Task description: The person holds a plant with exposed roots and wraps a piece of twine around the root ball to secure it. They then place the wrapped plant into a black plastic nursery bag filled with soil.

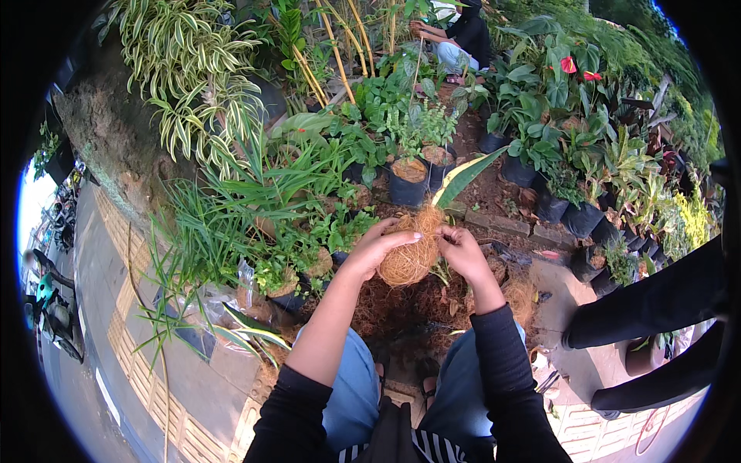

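Note:
A round ball of brown coconut fibre point(407, 261) is held up in front of me, with string or fibre strands crossing its surface. From its top rises a single snake plant leaf point(470, 176), green with a broad yellow margin, tilted to the right. My left hand point(376, 246) grips the ball from its left side, thumb across the front. At the upper right of the ball, my right hand point(458, 246) has its fingertips pinched together against the fibre; whether a thin strand is between them is hard to make out. Loose brown fibre point(382, 312) lies below.
Potted plants in black polybags point(408, 188) stand ahead. Another snake plant point(252, 334) lies at left, near a hose point(164, 370) on the pavement. Someone in dark trousers point(648, 301) stands close on my right. Another person point(463, 40) squats farther off. A brick edging point(498, 223) crosses ahead.

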`<act>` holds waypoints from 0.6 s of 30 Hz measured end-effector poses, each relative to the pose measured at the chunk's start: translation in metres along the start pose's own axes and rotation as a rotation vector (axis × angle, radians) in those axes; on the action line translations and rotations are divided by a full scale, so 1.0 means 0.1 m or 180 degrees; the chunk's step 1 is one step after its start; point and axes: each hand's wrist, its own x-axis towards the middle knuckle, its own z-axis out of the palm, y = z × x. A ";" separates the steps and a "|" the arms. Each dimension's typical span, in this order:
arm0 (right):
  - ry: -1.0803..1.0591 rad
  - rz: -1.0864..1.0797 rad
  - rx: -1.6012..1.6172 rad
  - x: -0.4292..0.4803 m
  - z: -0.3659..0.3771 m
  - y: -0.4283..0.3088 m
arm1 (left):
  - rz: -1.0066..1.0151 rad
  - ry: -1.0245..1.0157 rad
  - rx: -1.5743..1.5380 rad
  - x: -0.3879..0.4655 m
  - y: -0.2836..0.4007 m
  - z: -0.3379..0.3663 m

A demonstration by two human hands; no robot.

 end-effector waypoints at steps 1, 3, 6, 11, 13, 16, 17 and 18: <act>0.0048 0.0030 0.0494 -0.01 0.04 -0.01 | 0.0270 0.0045 0.0243 0.02 -0.01 0.00; 0.0253 0.0473 0.1395 -0.02 0.13 -0.03 | 0.0675 0.0181 0.0848 0.07 -0.01 -0.01; 0.0158 0.0516 0.1804 -0.04 0.34 -0.06 | 0.1441 0.0630 0.1242 0.10 -0.10 0.07; 0.1092 -0.0529 0.0855 -0.04 0.68 -0.08 | 0.2288 0.1390 0.1281 0.13 -0.30 0.26; 0.1297 -0.1167 0.0422 -0.02 0.74 -0.10 | 0.2602 0.1345 0.1108 0.12 -0.33 0.29; 0.1549 -0.1573 -0.0170 -0.04 0.76 -0.13 | 0.2645 0.1274 0.0715 0.06 -0.31 0.33; 0.1522 -0.1570 -0.0017 -0.05 0.76 -0.13 | 0.2702 0.1268 0.0816 0.03 -0.28 0.34; 0.1434 -0.1551 0.0198 -0.06 0.75 -0.14 | 0.2786 0.1284 0.0925 -0.01 -0.25 0.36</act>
